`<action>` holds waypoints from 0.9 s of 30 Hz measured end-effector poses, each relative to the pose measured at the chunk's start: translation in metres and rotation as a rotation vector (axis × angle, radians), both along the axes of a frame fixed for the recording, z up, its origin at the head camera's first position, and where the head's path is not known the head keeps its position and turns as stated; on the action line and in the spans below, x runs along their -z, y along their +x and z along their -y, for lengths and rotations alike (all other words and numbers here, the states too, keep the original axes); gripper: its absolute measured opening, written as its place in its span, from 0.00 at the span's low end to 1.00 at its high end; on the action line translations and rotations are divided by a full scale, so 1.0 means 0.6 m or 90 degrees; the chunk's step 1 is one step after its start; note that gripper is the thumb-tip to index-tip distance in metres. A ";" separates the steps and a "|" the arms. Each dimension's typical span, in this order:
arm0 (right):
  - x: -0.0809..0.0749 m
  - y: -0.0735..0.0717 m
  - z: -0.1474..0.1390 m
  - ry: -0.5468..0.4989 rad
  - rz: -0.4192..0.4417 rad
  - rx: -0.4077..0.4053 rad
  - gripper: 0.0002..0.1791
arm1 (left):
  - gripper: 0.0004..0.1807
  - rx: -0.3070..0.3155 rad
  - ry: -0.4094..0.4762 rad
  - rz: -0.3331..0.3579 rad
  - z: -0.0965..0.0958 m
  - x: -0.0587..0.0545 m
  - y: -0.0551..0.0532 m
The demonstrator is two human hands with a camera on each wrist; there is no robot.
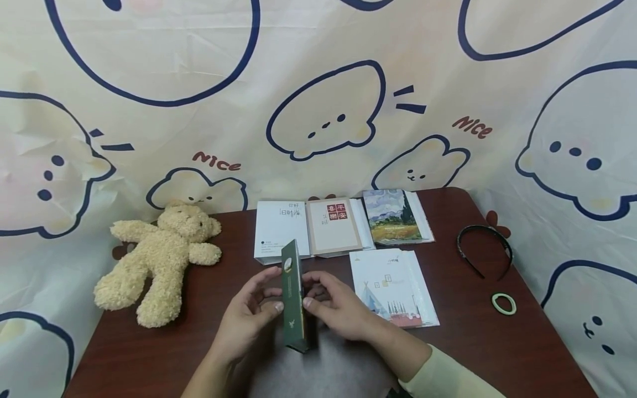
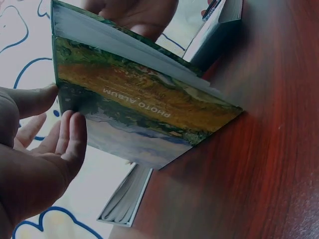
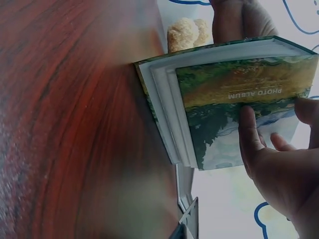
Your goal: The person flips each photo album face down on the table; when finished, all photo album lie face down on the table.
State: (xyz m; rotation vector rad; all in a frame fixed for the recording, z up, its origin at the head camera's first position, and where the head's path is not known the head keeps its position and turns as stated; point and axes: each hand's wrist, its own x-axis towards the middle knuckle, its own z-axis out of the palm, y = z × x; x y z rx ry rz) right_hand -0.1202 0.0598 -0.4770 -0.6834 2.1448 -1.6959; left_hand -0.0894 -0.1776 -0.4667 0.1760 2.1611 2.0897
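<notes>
A photo album (image 1: pixel 293 304) with a green spine and a painted landscape cover stands upright between my hands, its spine facing me in the head view. My left hand (image 1: pixel 251 307) holds it from the left, the thumb at the spine's edge. From the other side my right hand (image 1: pixel 343 309) holds it, thumb near the spine and fingertips against the cover. Both wrist views show the words PHOTO ALBUM on the painted cover (image 2: pixel 134 99) and pale page edges (image 3: pixel 172 109). The album's lower end is close to the table; whether it touches is hard to tell.
Behind the hands lie a white album (image 1: pixel 281 232), a beige-bordered album (image 1: pixel 335 235) and a landscape album (image 1: pixel 393 218). A tent-print album (image 1: pixel 385 287) lies nearer. A teddy bear (image 1: pixel 171 260) is at left; a black headband (image 1: pixel 478 226) and pale green ring (image 1: pixel 495 303) at right.
</notes>
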 end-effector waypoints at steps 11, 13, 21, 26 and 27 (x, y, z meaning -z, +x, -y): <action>-0.023 -0.003 -0.019 -0.086 0.026 -0.006 0.25 | 0.37 -0.006 0.010 0.053 -0.021 0.002 -0.005; -0.024 -0.005 -0.022 -0.093 0.019 -0.006 0.26 | 0.37 -0.002 0.014 0.054 -0.024 0.003 -0.006; -0.023 -0.007 -0.034 -0.079 0.015 0.007 0.27 | 0.35 -0.007 -0.029 0.064 -0.033 0.012 -0.011; -0.027 -0.008 -0.042 -0.080 0.023 0.011 0.28 | 0.34 0.012 -0.043 0.058 -0.038 0.025 -0.011; -0.027 -0.008 -0.043 -0.085 0.024 0.011 0.28 | 0.34 0.016 -0.047 0.055 -0.039 0.027 -0.011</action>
